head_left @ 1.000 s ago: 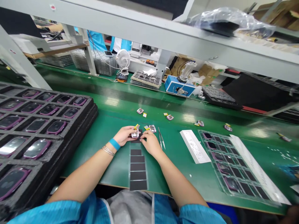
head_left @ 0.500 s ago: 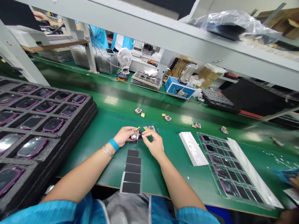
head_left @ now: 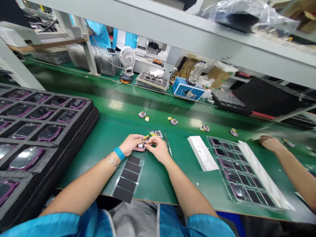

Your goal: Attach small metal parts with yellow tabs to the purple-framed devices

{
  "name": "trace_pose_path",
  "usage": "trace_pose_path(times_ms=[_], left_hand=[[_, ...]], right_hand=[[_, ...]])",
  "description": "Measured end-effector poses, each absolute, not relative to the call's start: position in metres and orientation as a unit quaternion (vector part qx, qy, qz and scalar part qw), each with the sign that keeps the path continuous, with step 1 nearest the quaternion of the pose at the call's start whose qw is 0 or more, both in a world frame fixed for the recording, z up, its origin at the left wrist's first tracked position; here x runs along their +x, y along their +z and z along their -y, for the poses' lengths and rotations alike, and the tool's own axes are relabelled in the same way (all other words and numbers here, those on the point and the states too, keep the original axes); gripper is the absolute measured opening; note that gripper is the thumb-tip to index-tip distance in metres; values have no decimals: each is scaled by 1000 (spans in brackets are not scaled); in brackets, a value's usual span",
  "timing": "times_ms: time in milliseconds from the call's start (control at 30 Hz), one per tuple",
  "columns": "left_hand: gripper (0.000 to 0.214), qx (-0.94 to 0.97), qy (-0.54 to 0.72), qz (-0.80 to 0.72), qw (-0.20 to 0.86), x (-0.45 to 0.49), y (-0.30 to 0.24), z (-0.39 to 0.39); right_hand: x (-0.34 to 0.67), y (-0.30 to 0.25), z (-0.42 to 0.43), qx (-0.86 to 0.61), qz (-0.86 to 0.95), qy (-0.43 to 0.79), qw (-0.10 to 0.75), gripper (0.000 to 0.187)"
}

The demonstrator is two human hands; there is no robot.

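Green bench (head_left: 153,179) here: left grip (head_left: 130,144) closed on a tiny metal-framed part (head_left: 142,145), right grip (head_left: 158,148) pinching it too from just beside.

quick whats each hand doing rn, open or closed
Left hand: closed, holding a small metal-framed component.
Right hand: closed in a pinch at that component; cannot tell whether it grips it.
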State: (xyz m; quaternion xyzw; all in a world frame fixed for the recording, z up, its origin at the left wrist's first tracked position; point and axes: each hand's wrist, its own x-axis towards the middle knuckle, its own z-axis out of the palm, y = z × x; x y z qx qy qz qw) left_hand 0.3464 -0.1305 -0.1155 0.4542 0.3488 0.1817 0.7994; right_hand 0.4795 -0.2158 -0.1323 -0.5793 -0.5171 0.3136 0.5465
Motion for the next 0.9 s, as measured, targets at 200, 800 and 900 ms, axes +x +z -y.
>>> trace_pose_path(times_ms=[200,800,900], left_hand=[[25,441,198,-357,799,347,-117,132],[25,450,160,-301,825,345,-118,131],[27,380,148,-295,864,342,-117,126]], right_hand=[[472,-127,222,-627,576,191,489,9],[476,-124,218,-613,567,109,540,11],[478,-122,219,-573,647,35,501,9]])
